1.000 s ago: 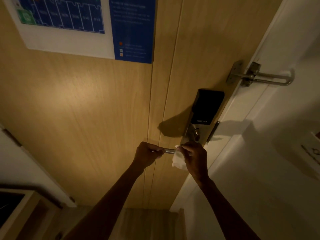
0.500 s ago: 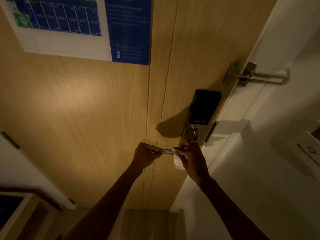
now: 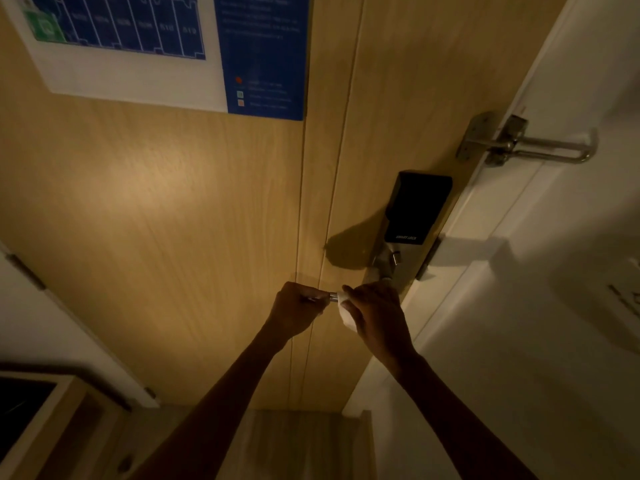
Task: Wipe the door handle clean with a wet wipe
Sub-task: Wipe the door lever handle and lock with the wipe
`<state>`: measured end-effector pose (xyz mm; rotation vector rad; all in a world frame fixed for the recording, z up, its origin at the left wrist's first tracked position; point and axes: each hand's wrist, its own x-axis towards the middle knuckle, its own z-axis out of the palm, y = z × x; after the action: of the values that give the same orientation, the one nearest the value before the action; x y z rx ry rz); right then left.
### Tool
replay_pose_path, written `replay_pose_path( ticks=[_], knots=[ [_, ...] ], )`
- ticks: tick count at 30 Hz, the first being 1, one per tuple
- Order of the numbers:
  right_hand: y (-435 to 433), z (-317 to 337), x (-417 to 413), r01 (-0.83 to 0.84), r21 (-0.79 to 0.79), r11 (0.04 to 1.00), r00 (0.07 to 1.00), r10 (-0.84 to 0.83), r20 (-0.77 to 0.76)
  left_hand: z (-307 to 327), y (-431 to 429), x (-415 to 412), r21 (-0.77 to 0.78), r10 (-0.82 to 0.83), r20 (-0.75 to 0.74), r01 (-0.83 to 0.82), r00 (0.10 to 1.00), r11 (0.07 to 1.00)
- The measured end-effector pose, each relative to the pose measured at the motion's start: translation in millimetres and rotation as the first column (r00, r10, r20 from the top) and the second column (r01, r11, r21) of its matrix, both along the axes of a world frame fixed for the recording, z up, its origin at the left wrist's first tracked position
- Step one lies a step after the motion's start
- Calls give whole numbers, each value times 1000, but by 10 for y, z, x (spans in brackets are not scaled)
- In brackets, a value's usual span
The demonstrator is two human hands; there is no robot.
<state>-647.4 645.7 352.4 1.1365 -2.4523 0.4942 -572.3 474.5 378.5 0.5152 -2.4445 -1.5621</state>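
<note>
A metal lever door handle (image 3: pixel 331 297) sticks out to the left from a smart lock plate (image 3: pixel 412 216) on a wooden door (image 3: pixel 173 220). My left hand (image 3: pixel 296 310) is closed around the free end of the lever. My right hand (image 3: pixel 375 315) grips a white wet wipe (image 3: pixel 344 311) wrapped over the lever's middle, close to the left hand. Only a short strip of bare metal shows between the two hands. Most of the lever is hidden under them.
A swing-bar door guard (image 3: pixel 530 145) bridges the door edge and the white frame (image 3: pixel 519 323) at upper right. A blue and white floor-plan notice (image 3: pixel 166 50) hangs on the door at upper left. A wooden cabinet corner (image 3: pixel 41 403) sits at lower left.
My right hand with the wipe has slid left along the lever toward my left hand, narrowing the gap. The left hand has kept its hold on the lever's end.
</note>
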Motion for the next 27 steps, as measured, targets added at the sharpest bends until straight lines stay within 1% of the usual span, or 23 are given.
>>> replay_pose_path(
  ticks=[3,5,7,9,11,12,13,15,17,19,20,23,25,27],
  knots=[
    [42,-22,-2,0,28,1000,1000,1,-31,15,18,34,-75,-44,3,44,999,996],
    [-27,-23,22,-9,51,999,997,12,-70,34,20,55,-62,-60,20,62,998,996],
    [-91,10,17,-57,71,996,997,61,-54,57,21,83,-57,-81,26,83,996,995],
    [-93,117,-61,-121,60,991,992,118,50,69,14,83,-39,-84,26,85,996,996],
    [-88,250,-172,-168,97,981,967,145,209,67,-5,65,-8,-73,25,73,997,997],
    [-88,298,-198,-184,116,976,954,148,262,73,-6,59,-4,-71,36,71,997,997],
    [-87,313,-202,-187,128,974,950,147,275,81,-5,52,4,-70,44,69,997,998],
    [-71,251,-131,-162,117,980,972,138,190,83,-17,46,56,-61,48,59,997,997],
    [-52,135,-12,-123,57,991,989,117,95,101,-23,71,122,-49,50,43,998,992],
    [-70,89,17,-123,-3,992,989,123,81,117,-31,100,179,-39,44,31,998,983],
    [-89,118,-7,-145,4,989,985,144,97,132,-33,111,210,-44,42,34,998,977],
    [-126,288,-170,-215,121,969,955,182,235,171,-28,101,262,-62,53,46,997,964],
    [-139,393,-259,-227,245,943,936,141,323,180,-34,73,258,-60,70,40,996,965],
    [-152,405,-275,-218,283,934,939,122,320,182,-47,61,257,-60,91,34,994,966]
  ],
)
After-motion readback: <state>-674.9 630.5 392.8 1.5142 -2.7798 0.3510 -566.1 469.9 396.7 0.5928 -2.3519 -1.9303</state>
